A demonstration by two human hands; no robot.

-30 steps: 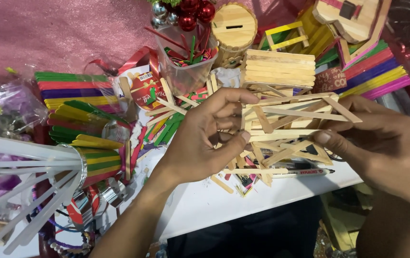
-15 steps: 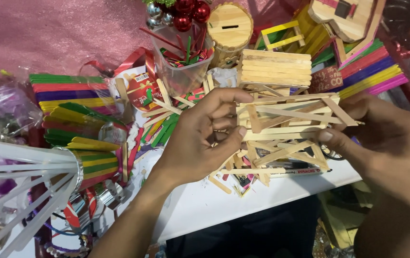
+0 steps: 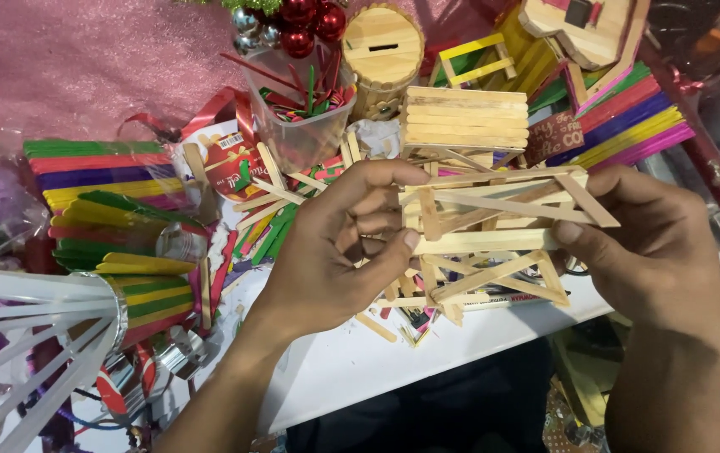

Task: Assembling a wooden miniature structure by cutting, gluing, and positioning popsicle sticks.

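Note:
A frame built of plain wooden craft sticks (image 3: 494, 226), with crossed diagonal braces, is held between both hands above the white table edge. My left hand (image 3: 335, 252) pinches its left end, thumb under a horizontal stick and fingers curled over the top rail. On the other end, my right hand (image 3: 654, 252) grips with the thumb pressed on the lower stick. Loose plain sticks lie on the table under the frame.
Bundles of coloured craft sticks (image 3: 100, 172) lie at left and at upper right (image 3: 628, 117). Behind the frame are a flat stack of plain sticks (image 3: 465, 117), a round stick box with a slot (image 3: 383, 38), a clear cup of sticks (image 3: 297, 126), red baubles (image 3: 310, 17). A white spoked object (image 3: 24, 335) sits lower left.
The view has shifted slightly. Both hands keep hold of the stick frame, which has tilted a little; my left fingers have shifted along its left end.

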